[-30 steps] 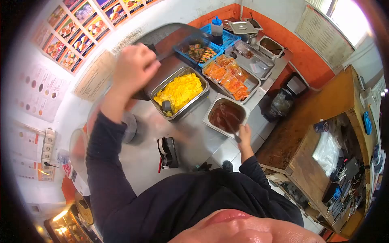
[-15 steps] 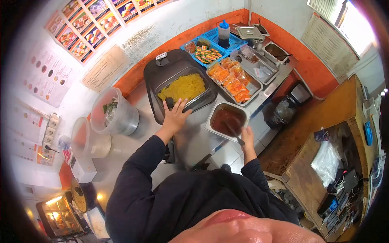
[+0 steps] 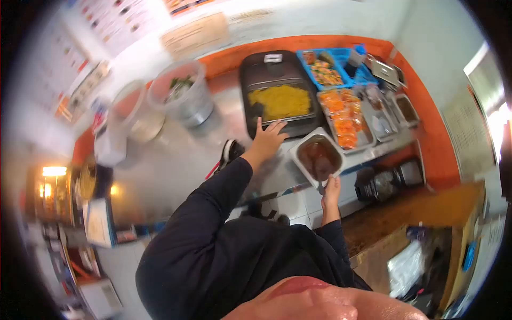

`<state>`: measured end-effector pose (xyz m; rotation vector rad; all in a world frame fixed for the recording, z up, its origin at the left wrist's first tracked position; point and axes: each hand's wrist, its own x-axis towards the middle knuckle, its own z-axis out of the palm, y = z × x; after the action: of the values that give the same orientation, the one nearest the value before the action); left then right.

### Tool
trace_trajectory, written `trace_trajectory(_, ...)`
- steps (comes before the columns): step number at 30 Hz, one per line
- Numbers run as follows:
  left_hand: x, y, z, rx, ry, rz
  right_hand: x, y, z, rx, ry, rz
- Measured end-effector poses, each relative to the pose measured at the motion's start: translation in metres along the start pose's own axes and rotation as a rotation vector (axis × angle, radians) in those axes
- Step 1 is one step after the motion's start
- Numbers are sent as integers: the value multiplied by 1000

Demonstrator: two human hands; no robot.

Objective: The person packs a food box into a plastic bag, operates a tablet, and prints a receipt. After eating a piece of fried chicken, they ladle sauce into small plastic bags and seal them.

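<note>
My left hand has its fingers spread over the near edge of a black appliance, beside a dark knob or handle. Yellow food fills the rectangular pan in it. At the counter's front edge, my right hand grips the near corner of a metal pan of reddish-brown sauce. The handle of a spoon or ladle leans out of the sauce by that hand; whether the fingers also hold it is unclear.
Bagged orange food lies in a tray, near a blue basket. Clear tubs stand on the left. A black-and-white object lies by my left forearm. A wooden cabinet is at the right.
The camera view has turned and shifted, so the counter shows more on the left. Both hands keep about the same places, at the black appliance and the sauce pan.
</note>
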<state>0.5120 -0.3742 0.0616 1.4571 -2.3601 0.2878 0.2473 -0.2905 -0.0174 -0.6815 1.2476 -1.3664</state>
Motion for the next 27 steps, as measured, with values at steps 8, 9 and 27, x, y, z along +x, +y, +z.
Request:
trace_trajectory(8,-191,56,-108,-264,129,-412,-5,-12,55,59,20,181)
trace_trajectory(9,-218,63,-122,-328,113,-458,3,-3,52,43,-53,135)
trace_trajectory(27,-675,163,-300,27,463,-1371,-159,60,179,-215,214,-273)
